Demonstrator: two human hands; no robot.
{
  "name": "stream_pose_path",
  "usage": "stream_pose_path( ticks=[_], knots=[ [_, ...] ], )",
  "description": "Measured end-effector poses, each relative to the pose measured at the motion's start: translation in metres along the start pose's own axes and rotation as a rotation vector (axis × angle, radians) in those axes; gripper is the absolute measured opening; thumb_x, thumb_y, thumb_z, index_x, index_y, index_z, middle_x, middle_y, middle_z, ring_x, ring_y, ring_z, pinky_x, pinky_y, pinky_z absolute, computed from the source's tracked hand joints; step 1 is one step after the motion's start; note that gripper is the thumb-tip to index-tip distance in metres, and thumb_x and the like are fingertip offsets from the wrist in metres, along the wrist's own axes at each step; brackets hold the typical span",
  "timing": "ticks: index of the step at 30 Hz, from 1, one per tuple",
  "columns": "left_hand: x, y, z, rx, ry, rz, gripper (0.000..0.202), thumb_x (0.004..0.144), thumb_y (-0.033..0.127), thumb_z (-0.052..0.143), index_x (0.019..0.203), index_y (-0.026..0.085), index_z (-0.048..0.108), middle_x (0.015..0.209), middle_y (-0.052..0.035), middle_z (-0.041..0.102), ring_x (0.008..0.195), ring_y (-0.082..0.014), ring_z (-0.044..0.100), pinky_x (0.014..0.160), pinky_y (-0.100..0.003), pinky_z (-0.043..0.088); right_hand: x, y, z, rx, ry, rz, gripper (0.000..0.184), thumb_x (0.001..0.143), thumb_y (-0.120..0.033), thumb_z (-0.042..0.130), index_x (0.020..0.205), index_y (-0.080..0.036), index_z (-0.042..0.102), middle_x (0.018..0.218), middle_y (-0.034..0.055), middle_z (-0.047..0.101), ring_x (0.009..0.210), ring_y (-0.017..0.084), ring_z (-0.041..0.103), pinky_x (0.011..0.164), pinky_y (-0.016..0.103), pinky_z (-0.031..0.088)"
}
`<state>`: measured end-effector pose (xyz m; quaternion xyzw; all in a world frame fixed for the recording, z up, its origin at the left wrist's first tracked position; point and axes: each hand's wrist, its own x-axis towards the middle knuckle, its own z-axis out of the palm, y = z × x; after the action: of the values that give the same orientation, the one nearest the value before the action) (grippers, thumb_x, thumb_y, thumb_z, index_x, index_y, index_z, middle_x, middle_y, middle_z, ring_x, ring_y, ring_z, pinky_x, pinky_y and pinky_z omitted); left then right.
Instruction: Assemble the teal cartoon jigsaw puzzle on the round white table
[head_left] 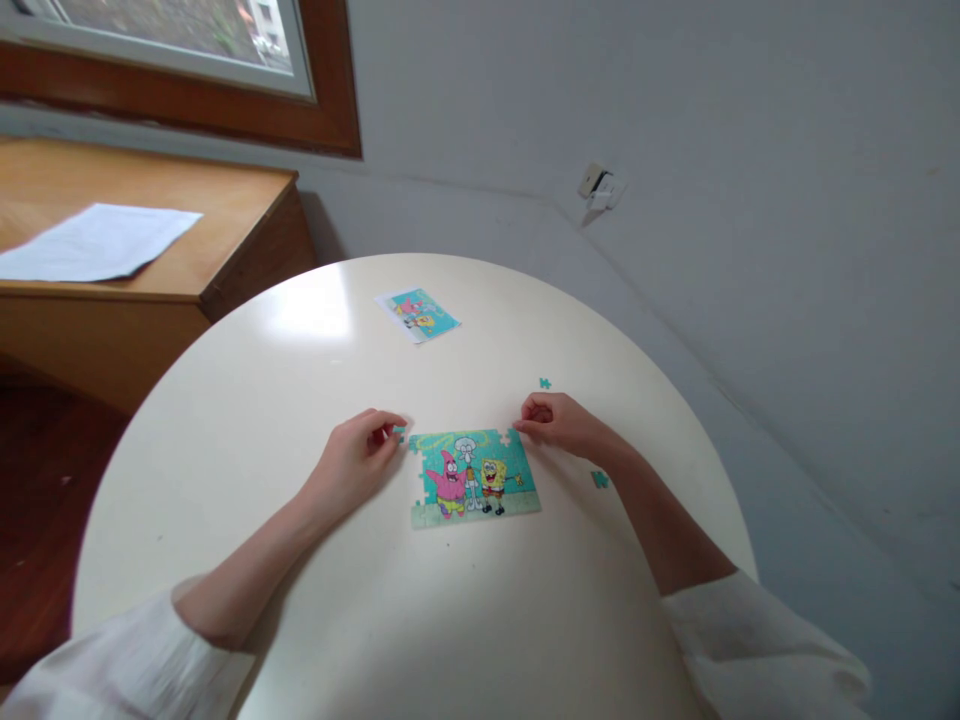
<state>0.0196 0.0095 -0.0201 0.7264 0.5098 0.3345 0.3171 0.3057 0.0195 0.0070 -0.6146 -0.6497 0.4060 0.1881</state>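
A partly assembled jigsaw puzzle (465,480) lies flat on the white table, showing a pink starfish, a squid and a yellow sponge on teal. Gaps show along its left edge and near its top right. My left hand (356,450) is closed in a pinch on a small teal puzzle piece (400,434), just off the puzzle's top left corner. At the top right corner, my right hand (553,420) has its fingers pressed together; whatever they hold is hidden. Loose teal pieces lie nearby, one puzzle piece (545,383) beyond my right hand and another (600,480) beside my right forearm.
A picture card (424,314) with the same cartoon lies farther back on the round white table (315,610). To the left stands a wooden desk (247,215) with a white paper sheet (105,240). A wall socket with a plug (600,190) is beyond the table.
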Motion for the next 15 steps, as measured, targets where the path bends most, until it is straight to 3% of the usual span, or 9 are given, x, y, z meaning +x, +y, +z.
stream_pose_path(
  ticks=[5,10,15],
  knots=[
    [-0.0001,0.0004,-0.0005,0.005,0.01,0.005,0.025,0.073,0.027,0.046,0.086,0.016,0.065,0.076,-0.0043,0.064,0.058,-0.0116,0.048,0.056,-0.023,0.039,0.0029,-0.0045,0.0031,-0.206,0.064,-0.007,0.018,0.06,-0.026,0.065,0.058,-0.018,0.049,0.055,-0.0024,0.052,0.054,0.011,0.047,0.053,0.025,0.037],
    [0.0007,-0.0005,-0.0005,0.011,0.006,0.0,0.026,0.073,0.028,0.046,0.087,0.016,0.065,0.079,-0.0052,0.064,0.06,-0.0124,0.05,0.057,-0.024,0.04,0.0042,0.0012,0.0017,-0.056,-0.011,0.001,0.023,0.064,-0.035,0.062,0.062,-0.018,0.047,0.054,-0.0038,0.049,0.05,0.01,0.045,0.049,0.024,0.035],
    [0.0005,-0.0003,-0.0003,0.022,0.01,-0.003,0.026,0.073,0.029,0.047,0.086,0.016,0.065,0.078,-0.0049,0.064,0.059,-0.0123,0.049,0.057,-0.024,0.04,0.0059,0.0036,0.0053,-0.145,0.076,-0.006,0.024,0.056,-0.031,0.069,0.059,-0.018,0.049,0.056,-0.0028,0.05,0.054,0.011,0.046,0.053,0.025,0.036]
  ],
)
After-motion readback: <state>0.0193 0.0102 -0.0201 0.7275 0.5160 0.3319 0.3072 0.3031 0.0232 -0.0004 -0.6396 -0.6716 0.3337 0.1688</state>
